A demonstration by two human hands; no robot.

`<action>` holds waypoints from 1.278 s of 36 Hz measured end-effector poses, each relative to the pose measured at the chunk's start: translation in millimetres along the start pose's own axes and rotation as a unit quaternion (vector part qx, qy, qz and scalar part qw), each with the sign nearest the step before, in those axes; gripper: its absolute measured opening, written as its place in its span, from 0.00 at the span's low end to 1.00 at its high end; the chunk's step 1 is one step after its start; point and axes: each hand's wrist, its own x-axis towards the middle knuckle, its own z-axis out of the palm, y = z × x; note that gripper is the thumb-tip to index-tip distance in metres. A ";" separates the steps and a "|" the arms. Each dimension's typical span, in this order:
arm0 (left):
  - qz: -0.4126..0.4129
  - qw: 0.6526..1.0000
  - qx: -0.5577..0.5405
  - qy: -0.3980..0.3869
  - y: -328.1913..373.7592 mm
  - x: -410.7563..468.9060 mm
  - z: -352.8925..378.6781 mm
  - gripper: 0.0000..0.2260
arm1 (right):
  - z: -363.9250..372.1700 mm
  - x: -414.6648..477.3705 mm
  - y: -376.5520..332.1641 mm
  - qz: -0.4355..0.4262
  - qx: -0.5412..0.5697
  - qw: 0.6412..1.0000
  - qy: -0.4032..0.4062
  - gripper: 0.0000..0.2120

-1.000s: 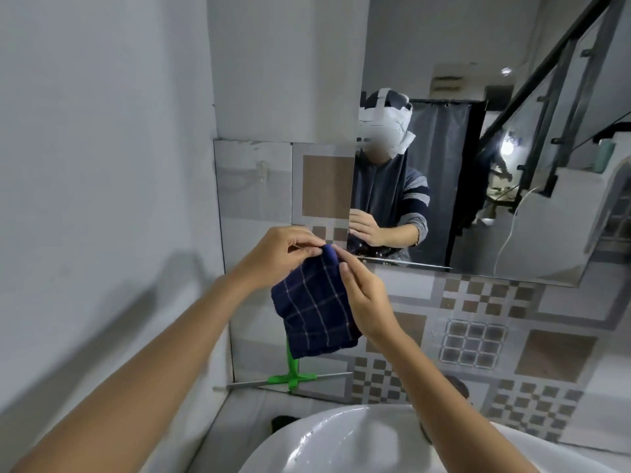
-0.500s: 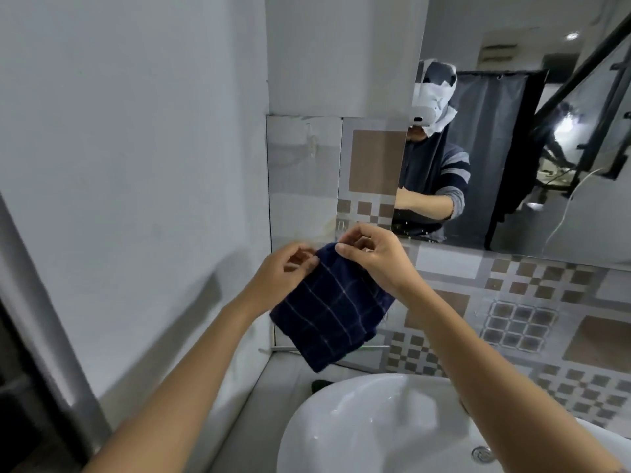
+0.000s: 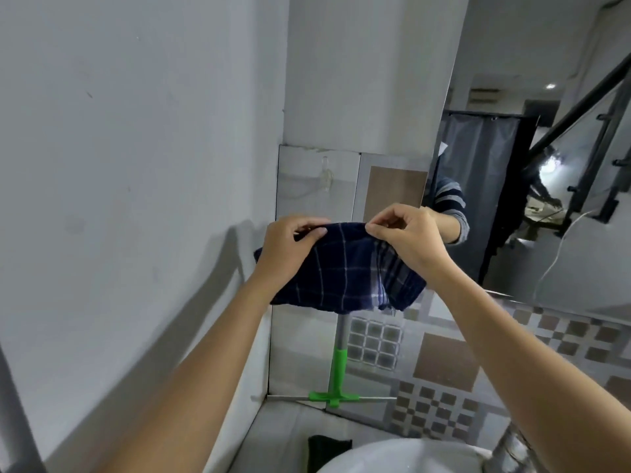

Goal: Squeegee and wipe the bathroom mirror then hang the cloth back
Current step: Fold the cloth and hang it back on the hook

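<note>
A dark blue checked cloth (image 3: 345, 268) hangs between my hands in front of the tiled wall. My left hand (image 3: 286, 247) pinches its top left edge and my right hand (image 3: 406, 240) pinches its top right edge, so the upper hem is stretched flat. A clear plastic hook (image 3: 326, 175) sits on the tile just above the cloth, apart from it. The mirror (image 3: 546, 165) fills the upper right. A squeegee with a green handle (image 3: 338, 373) stands against the wall below the cloth, blade down on the ledge.
A white wall (image 3: 136, 165) closes in on the left, meeting the tiled wall at the corner. The white sink rim (image 3: 392, 455) shows at the bottom, with a dark object (image 3: 327, 445) on the ledge beside it.
My hands have lifted the cloth and spread its top edge wider, bringing it up under the hook. The view has swung left, and the squeegee is back in sight below.
</note>
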 end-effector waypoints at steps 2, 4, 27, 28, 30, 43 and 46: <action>0.020 0.999 0.015 0.039 1.2 26.4 -2.6 0.07 | 5.5 22.8 -10.4 -0.022 -0.018 0.999 0.038 0.02; 0.036 0.996 0.032 0.078 1.1 53.0 -4.8 0.08 | 12.9 48.6 -22.2 -0.043 -0.035 0.995 0.082 0.03; -0.024 0.990 -0.070 0.119 -35.4 126.5 1.7 0.06 | 62.7 97.9 -2.3 -0.105 -0.126 0.972 0.167 0.07; -0.032 0.990 -0.077 0.111 -35.9 124.0 0.9 0.06 | 61.7 95.7 -1.9 -0.094 -0.112 0.977 0.158 0.07; -0.040 0.989 -0.097 0.102 -36.2 117.8 -2.2 0.06 | 58.7 91.5 -2.7 -0.073 -0.081 0.985 0.134 0.08; -0.070 0.979 -0.182 -0.059 -37.7 80.0 -3.2 0.14 | 63.4 76.1 3.1 -0.057 0.025 0.998 0.029 0.25; -0.028 0.988 -0.144 -0.059 -40.5 80.4 -1.9 0.17 | 65.9 78.3 9.6 -0.072 0.019 0.996 0.040 0.23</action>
